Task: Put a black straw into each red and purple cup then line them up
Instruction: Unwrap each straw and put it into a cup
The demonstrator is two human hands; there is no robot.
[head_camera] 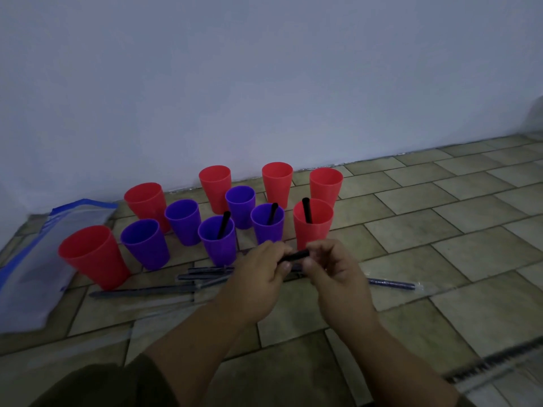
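Left hand (261,274) and right hand (332,268) both pinch one black straw (295,256) between them, its long axis side to side and near level. The cups just beyond the hands already have straws. The nearest empty purple cup (145,243) stands beyond-left, closer to the left hand.

The left hand (261,274) and right hand (335,268) pinch a black straw (296,255) just in front of the straw-holding red cup (313,232); left of that cup stand two purple cups (219,248) with straws
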